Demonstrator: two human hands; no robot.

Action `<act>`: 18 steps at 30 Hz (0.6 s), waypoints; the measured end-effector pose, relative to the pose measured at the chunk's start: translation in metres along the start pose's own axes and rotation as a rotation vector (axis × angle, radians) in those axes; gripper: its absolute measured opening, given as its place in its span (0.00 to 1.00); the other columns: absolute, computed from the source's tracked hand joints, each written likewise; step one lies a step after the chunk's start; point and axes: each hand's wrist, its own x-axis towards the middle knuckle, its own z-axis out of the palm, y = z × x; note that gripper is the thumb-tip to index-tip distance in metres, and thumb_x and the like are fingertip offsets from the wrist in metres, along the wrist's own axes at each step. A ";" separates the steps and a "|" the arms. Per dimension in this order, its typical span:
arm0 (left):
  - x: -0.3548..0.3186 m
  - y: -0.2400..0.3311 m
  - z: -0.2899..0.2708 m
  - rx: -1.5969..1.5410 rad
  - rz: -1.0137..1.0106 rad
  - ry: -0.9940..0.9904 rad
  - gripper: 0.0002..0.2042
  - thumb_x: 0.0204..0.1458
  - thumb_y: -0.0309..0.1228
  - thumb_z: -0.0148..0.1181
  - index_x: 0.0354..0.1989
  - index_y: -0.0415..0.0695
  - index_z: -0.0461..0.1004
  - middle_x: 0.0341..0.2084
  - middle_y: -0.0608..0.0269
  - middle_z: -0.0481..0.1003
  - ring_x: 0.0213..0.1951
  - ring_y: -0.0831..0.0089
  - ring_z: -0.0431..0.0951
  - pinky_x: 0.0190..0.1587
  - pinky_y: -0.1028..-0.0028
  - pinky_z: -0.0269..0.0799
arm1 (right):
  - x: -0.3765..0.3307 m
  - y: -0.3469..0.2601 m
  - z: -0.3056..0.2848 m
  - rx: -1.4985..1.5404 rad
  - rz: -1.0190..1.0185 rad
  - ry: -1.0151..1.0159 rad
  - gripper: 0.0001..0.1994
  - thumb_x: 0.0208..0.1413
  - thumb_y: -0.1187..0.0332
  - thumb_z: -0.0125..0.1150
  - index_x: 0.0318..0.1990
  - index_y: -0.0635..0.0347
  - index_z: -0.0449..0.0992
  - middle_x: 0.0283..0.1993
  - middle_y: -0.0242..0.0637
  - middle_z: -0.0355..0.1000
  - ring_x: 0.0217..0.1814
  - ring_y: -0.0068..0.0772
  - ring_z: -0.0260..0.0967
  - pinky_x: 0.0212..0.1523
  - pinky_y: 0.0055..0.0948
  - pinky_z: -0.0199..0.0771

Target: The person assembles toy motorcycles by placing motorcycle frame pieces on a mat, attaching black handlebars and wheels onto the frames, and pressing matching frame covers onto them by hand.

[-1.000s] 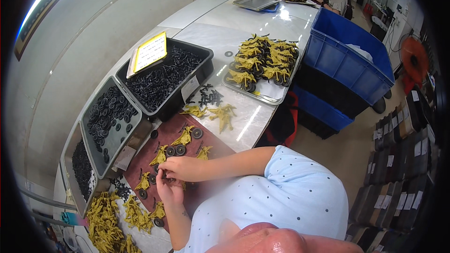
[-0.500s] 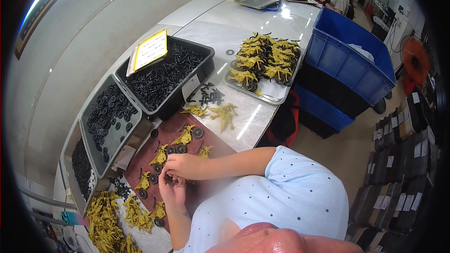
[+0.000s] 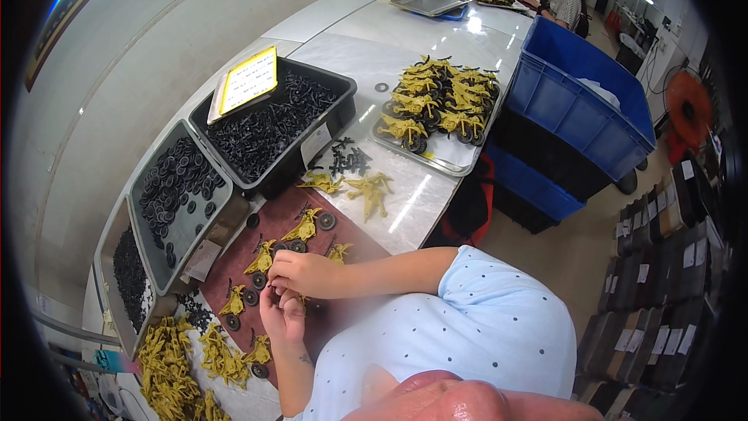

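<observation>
Curled more tightly inward than half a second ago, the fingers of the left hand (image 3: 284, 320) now pinch a small dark piece (image 3: 274, 291) that lay more openly in the grasp; the whole head view has also tilted a little, so the bins at the left sit slightly lower. Fingertips of the right hand (image 3: 302, 274) bend down against the left ones — whether they grip the piece too, I cannot tell. Judging by that tighter hold, fine fingertip work is still going on, and nothing laid out nearby looks disturbed. Just under and beside the hands lies a flat reddish-brown mat (image 3: 354, 232), carrying spaced-out yellow plastic frames (image 3: 306, 226), several with round black wheels (image 3: 326, 221) next to them. Along the wall side of the white, glossy table (image 3: 319, 45) stand a black plastic bin (image 3: 335, 115) heaped with thin dark parts, a grey plastic bin (image 3: 163, 274) of loose wheels, and a narrower grey tray (image 3: 110, 273) of tiny black bits, with a loose heap of yellow frames (image 3: 166, 366) near it. Beyond the mat, a shiny metal tray (image 3: 438, 165) holds rows of yellow-and-black assemblies. Past the table's edge are stacked blue plastic crates (image 3: 573, 121), an orange round fan (image 3: 689, 105) and shelving packed with dark, white-labelled boxes (image 3: 654, 288) — and, far off, a seated co-worker in a patterned top (image 3: 567, 9).
</observation>
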 end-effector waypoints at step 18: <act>-0.002 -0.002 0.001 0.004 -0.031 -0.166 0.10 0.64 0.33 0.43 0.40 0.40 0.67 0.22 0.67 0.62 0.16 0.82 0.53 0.12 0.83 0.46 | -0.057 0.078 -0.124 -0.058 0.417 0.650 0.06 0.57 0.72 0.58 0.40 0.63 0.73 0.29 0.35 0.74 0.29 0.21 0.72 0.32 0.22 0.72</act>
